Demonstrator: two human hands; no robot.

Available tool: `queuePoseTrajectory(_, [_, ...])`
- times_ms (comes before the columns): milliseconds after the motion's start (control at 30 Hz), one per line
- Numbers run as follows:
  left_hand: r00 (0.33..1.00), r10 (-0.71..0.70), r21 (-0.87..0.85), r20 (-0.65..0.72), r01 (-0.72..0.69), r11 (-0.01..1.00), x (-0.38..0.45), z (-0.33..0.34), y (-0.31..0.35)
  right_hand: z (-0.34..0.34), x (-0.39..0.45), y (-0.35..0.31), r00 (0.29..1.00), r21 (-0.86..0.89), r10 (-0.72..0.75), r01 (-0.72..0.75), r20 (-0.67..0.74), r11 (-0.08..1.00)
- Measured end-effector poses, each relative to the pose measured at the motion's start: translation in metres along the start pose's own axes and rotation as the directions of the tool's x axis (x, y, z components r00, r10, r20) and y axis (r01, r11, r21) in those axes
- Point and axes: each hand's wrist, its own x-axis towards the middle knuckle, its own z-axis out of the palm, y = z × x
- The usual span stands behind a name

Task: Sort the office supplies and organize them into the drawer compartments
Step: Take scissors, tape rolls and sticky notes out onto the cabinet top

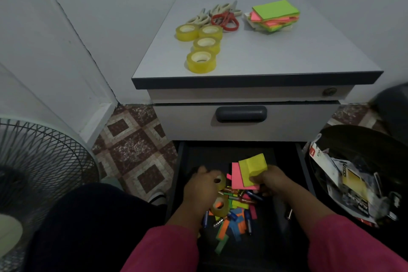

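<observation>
The open bottom drawer (pixel 183 161) holds a heap of coloured paper strips (pixel 236 221), pens and markers. Inside it, my right hand (pixel 268 178) pinches a yellow sticky note pad (pixel 254 166) with a pink pad (pixel 236 175) behind it. My left hand (pixel 202 185) grips a yellow tape roll (pixel 219 180). Another tape roll (pixel 220 206) lies just below that hand. On the cabinet top (pixel 287 55) lie several tape rolls (pixel 201 61), several scissors (pixel 225 20) and a stack of sticky note pads (pixel 274 15).
The middle drawer with a dark handle (pixel 241 113) is closed above the open one. A black bin (pixel 353 174) full of packaging stands at the right. A floor fan (pixel 37 172) is at the left, beside patterned floor tiles. My dark-clothed knee is at lower left.
</observation>
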Motion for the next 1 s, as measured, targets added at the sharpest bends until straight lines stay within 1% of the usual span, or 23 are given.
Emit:
queuePoseTrajectory(67, [0.995,0.077,0.127,0.056,-0.084,0.988,0.0,0.003,-0.003,-0.005,0.0,0.002,1.0,-0.043,0.002,-0.003,-0.014,0.999])
queuePoseTrajectory(133, [0.987,0.147,0.296,0.07,-0.161,0.942,0.0,0.006,0.001,-0.008,-0.002,0.001,1.0,-0.078,0.006,-0.008,-0.024,0.997])
queuePoseTrajectory(167, [0.984,0.162,0.356,0.067,-0.175,0.918,0.001,0.008,0.004,-0.008,-0.002,0.001,0.999,-0.094,0.004,-0.007,-0.033,0.996])
queuePoseTrajectory(233, [0.985,0.164,0.407,0.062,-0.175,0.896,0.001,0.01,0.007,-0.009,-0.002,0.001,0.999,-0.11,-0.002,-0.004,-0.052,0.994])
queuePoseTrajectory(300, [0.984,0.164,0.414,0.065,-0.176,0.893,0.001,0.011,0.007,-0.01,-0.002,0.002,0.999,-0.107,-0.006,0.001,-0.048,0.994])
queuePoseTrajectory(367, [0.983,0.179,0.397,0.029,-0.176,0.901,0.0,0.009,0.008,-0.011,-0.003,0.004,0.999,-0.09,-0.011,0.006,-0.05,0.996])
queuePoseTrajectory(433, [0.98,0.198,0.359,-0.02,-0.178,0.916,0.001,0.004,0.01,-0.013,-0.003,0.004,0.997,-0.055,-0.024,0.02,-0.074,0.998])
queuePoseTrajectory(467, [0.981,0.194,0.33,-0.012,-0.179,0.927,0.002,0.002,0.011,-0.014,-0.003,0.005,0.996,-0.03,-0.026,0.023,-0.083,0.999])
queuePoseTrajectory(500, [0.982,0.185,0.281,0.023,-0.184,0.942,0.002,0.0,0.011,-0.014,-0.003,0.005,0.996,-0.003,-0.023,0.023,-0.086,1.0])
queuePoseTrajectory(600, [0.969,0.162,0.085,0.188,-0.18,0.98,0.001,-0.002,0.004,-0.014,-0.006,0.005,0.996,0.055,-0.02,0.024,-0.081,0.998])
queuePoseTrajectory(633, [0.966,0.162,0.064,0.201,-0.178,0.982,0.0,-0.002,0.002,-0.014,-0.007,0.005,0.997,0.061,-0.019,0.024,-0.081,0.998])
queuePoseTrajectory(833, [0.958,0.214,0.164,0.191,-0.247,0.955,-0.001,0.002,0.001,-0.012,-0.016,0.007,0.997,0.1,-0.014,0.022,-0.082,0.995])
queuePoseTrajectory(933, [0.946,0.218,0.166,0.24,-0.261,0.951,-0.003,0.001,0.003,-0.012,-0.018,0.008,0.997,0.109,-0.011,0.02,-0.082,0.994])
queuePoseTrajectory(1000, [0.933,0.244,0.225,0.264,-0.305,0.925,-0.005,0.001,0.004,-0.013,-0.019,0.009,0.996,0.12,-0.009,0.02,-0.085,0.993])
